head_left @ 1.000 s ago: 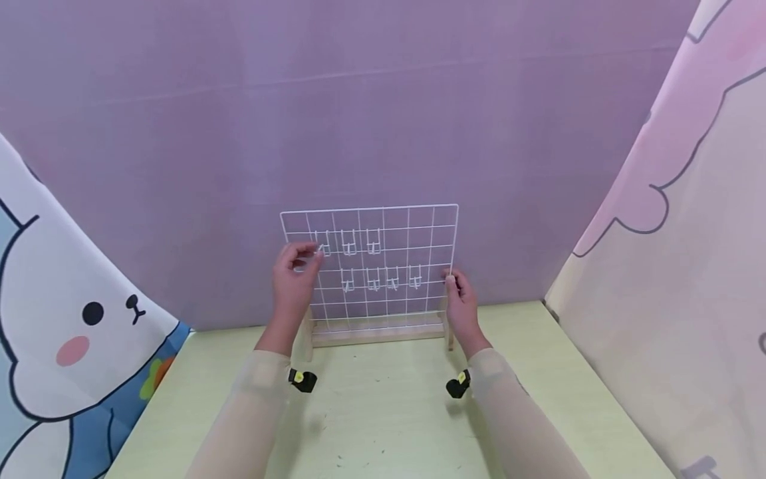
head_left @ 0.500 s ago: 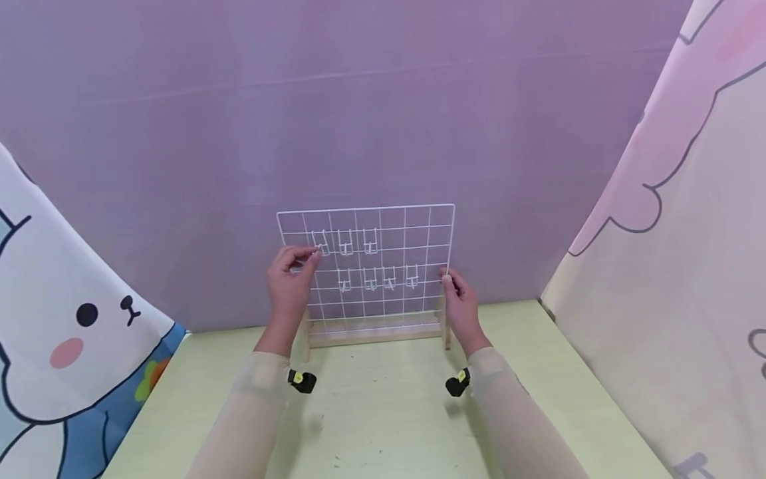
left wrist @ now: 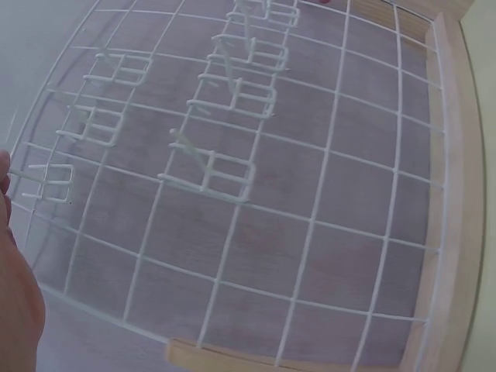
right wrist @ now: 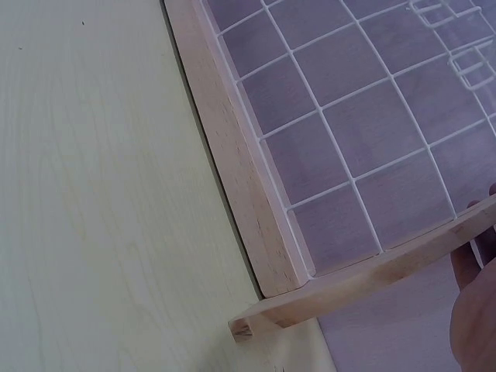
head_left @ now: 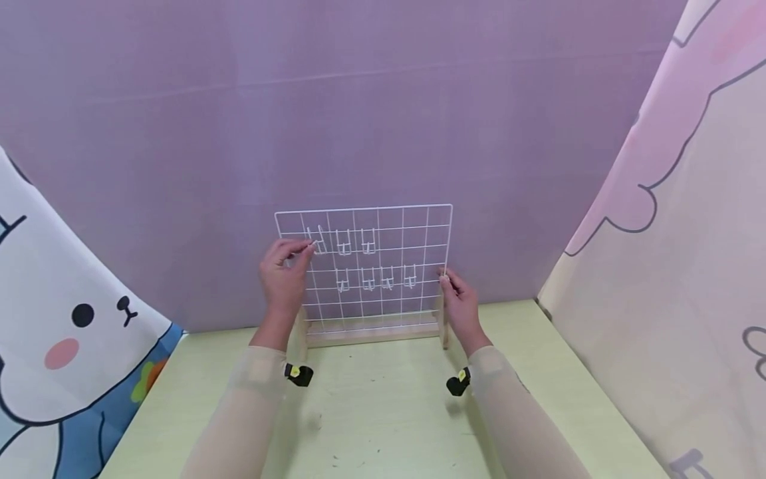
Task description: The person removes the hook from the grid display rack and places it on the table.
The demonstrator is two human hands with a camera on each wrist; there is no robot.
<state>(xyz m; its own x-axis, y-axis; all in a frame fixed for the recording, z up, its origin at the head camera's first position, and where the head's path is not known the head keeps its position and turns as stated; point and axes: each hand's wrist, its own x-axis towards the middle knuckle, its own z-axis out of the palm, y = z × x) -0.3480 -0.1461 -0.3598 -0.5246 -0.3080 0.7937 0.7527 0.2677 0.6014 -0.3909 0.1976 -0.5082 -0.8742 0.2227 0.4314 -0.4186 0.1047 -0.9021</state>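
Note:
A white wire grid [head_left: 389, 219] stands upright in a wooden base [head_left: 371, 330] at the back of the table. Several white wire hooks hang on it in two rows, such as one [head_left: 344, 243] in the upper row and one [head_left: 409, 276] in the lower. My left hand [head_left: 308, 246] pinches the leftmost upper hook [head_left: 317, 239] at its tip. In the left wrist view that hook [left wrist: 45, 183] sticks out beside my fingertip. My right hand [head_left: 444, 278] grips the grid's right edge above the wooden post [head_left: 443, 319]. The right wrist view shows the base [right wrist: 240, 170] and one finger [right wrist: 473, 310].
The pale green table [head_left: 383, 412] reaches from the rack to me. A purple cloth [head_left: 359, 100] hangs close behind the grid. Printed cartoon cloths close in the left side [head_left: 66, 319] and the right side [head_left: 670, 266].
My left hand has shifted a little to the left while pinching the upper left hook, which now sits slightly higher and tilted. The right hand keeps its hold on the grid's edge.

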